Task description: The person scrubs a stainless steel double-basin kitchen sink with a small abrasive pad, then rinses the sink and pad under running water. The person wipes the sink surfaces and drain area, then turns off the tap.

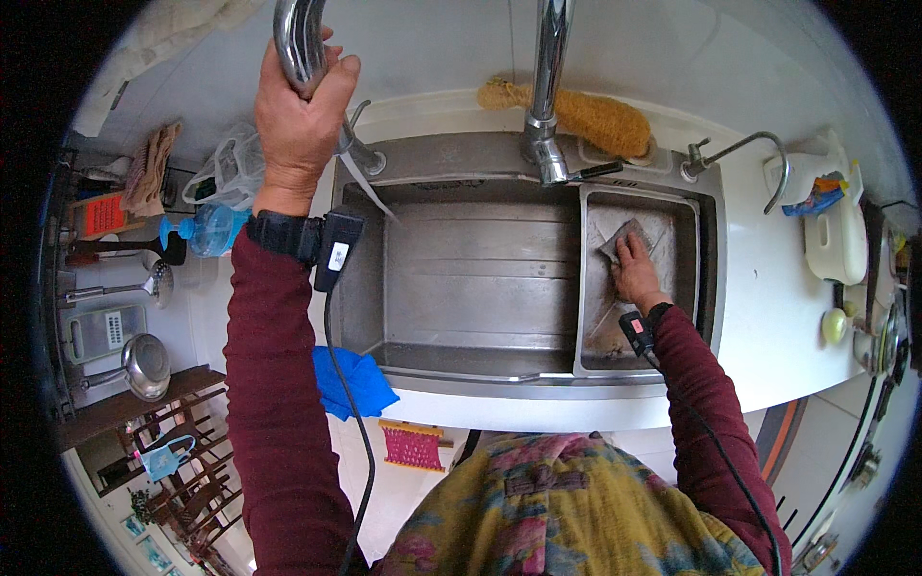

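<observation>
My left hand (306, 115) is raised at the upper left, its fingers around a curved chrome tube (301, 50). A pale strip, perhaps running water, slants from beside a small tap (369, 160) into the large basin of the steel sink (475, 252). Down in the smaller right basin (670, 353), my right hand (636, 270) presses a grey scouring cloth (625, 241) against the bottom. The chrome main faucet (549, 140) stands behind the basins, between my hands.
A dried loofah (601, 124) lies behind the sink. A thin curved tap (771, 144) and a white jug (835, 245) stand at the right. A blue cloth (353, 381) hangs over the front edge. A blue plastic bottle (212, 230) and hanging utensils are at the left.
</observation>
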A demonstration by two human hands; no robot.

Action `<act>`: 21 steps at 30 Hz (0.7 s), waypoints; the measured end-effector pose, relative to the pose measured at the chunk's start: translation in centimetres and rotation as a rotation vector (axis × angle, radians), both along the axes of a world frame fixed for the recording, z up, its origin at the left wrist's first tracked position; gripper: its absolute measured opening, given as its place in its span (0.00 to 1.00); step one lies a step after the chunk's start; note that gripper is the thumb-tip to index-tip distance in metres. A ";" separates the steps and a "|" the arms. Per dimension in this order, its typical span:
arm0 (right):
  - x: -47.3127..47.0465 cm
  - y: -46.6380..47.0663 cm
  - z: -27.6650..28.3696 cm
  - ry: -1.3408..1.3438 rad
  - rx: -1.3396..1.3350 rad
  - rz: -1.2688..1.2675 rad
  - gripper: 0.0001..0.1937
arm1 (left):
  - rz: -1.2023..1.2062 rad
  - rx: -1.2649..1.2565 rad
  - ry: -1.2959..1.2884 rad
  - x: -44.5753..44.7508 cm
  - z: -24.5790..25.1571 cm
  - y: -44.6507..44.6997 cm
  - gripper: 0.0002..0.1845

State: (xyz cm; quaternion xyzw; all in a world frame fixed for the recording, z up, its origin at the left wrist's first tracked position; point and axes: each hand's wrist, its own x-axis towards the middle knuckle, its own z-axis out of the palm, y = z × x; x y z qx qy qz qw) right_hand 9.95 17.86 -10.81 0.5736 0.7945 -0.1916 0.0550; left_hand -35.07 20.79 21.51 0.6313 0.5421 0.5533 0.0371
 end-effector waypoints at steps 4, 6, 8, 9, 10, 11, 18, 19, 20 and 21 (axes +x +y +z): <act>0.1 0.0 -0.1 0.032 0.008 0.009 0.32 | -0.022 0.021 0.005 -0.4 -0.1 0.5 0.20; 0.1 0.0 0.0 0.005 0.000 0.009 0.32 | -0.057 0.028 -0.047 -0.4 -0.2 0.6 0.20; 0.1 0.0 0.0 0.023 0.002 0.014 0.32 | -0.072 0.028 -0.066 -0.4 -0.3 0.5 0.19; 0.1 0.0 0.1 0.009 0.002 0.010 0.32 | -0.068 0.016 -0.062 -0.3 -0.3 0.4 0.19; 0.1 0.0 0.1 0.023 -0.008 0.010 0.32 | -0.064 0.012 -0.054 -0.3 -0.3 0.4 0.19; 0.0 0.0 0.1 0.021 -0.015 0.007 0.32 | -0.066 0.002 -0.068 -0.2 -0.2 0.3 0.18; 0.1 0.1 0.0 -0.017 -0.015 0.014 0.32 | -0.056 -0.012 -0.156 0.9 0.0 -0.5 0.16; 0.1 0.1 0.0 0.004 -0.019 0.018 0.32 | -0.048 -0.017 -0.156 1.1 0.0 -0.7 0.16; 0.2 0.1 0.0 0.008 -0.018 0.020 0.32 | -0.032 -0.029 -0.136 1.1 0.1 -0.9 0.15; 0.2 0.2 -0.1 0.002 -0.012 0.016 0.32 | -0.017 -0.039 -0.117 1.2 0.2 -1.0 0.15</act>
